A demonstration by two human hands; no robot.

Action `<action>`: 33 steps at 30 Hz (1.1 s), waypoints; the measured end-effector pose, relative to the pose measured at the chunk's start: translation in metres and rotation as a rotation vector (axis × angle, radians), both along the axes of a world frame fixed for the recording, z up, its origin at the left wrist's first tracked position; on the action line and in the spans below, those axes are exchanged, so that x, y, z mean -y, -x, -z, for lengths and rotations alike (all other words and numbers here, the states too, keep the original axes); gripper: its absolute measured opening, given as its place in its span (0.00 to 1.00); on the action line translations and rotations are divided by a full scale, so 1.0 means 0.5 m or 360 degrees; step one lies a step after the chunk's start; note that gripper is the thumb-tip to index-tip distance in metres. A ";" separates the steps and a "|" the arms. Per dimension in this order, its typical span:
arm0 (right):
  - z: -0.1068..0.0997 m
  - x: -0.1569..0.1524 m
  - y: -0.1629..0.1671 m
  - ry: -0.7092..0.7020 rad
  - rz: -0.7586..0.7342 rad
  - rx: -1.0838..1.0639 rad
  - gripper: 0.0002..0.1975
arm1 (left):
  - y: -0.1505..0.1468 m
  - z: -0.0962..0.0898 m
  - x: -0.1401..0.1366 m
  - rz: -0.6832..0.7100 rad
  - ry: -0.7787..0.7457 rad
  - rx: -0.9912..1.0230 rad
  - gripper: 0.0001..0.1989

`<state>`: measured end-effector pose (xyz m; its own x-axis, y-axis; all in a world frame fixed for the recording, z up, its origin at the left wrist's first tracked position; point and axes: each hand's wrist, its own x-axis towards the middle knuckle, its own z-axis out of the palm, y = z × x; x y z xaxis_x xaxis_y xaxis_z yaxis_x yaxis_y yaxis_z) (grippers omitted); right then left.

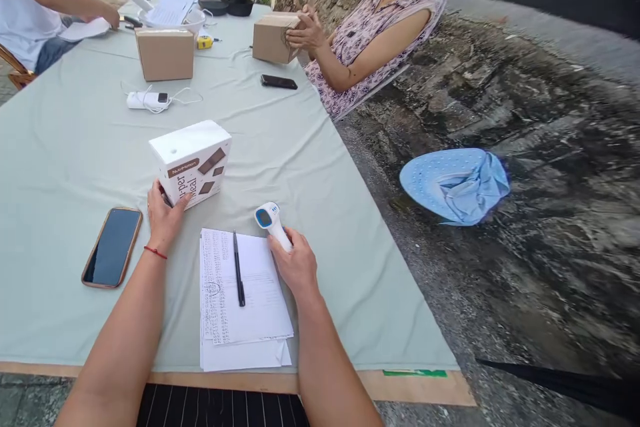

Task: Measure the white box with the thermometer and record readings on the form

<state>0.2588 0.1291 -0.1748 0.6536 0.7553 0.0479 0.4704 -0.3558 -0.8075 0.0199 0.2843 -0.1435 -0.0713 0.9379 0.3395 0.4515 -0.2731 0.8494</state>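
My left hand (167,213) grips the lower front corner of a white box (193,163) with brown printing, which stands upright on the cloth. Wrapped in my right hand (296,260) is the handle of a white infrared thermometer (271,217), its small screen facing me. Between my forearms lies a stack of printed papers (265,293) with a black pen (239,273) on top. Left of my left hand, a phone (112,247) in a brown case rests flat, screen dark.
Pale green cloth (350,280) covers the table. Farther off are a cardboard box (165,57), a white device with cable (147,101), a black phone (279,82) and a yellow tape measure (205,42). A person at right holds another cardboard box (273,38). A blue hat (455,187) hangs beyond the edge.
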 end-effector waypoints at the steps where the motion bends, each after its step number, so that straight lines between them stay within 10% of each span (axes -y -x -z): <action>1: -0.004 -0.001 0.006 -0.0166 0.0017 -0.0157 0.26 | -0.005 -0.005 0.005 -0.0029 -0.0006 0.0006 0.32; 9: -0.056 -0.008 0.087 -0.0804 -0.0501 -0.1154 0.16 | -0.051 -0.013 0.047 0.0209 0.0133 -0.0086 0.25; 33: -0.073 -0.028 0.115 -0.0777 -0.0419 -0.1331 0.16 | -0.071 -0.016 0.060 0.0503 0.0061 -0.0152 0.29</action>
<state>0.2013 0.1433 -0.1382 0.4337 0.9010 -0.0073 -0.2989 0.1362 -0.9445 0.0555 0.2544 -0.1354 0.2557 0.9207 0.2949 0.4274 -0.3813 0.8197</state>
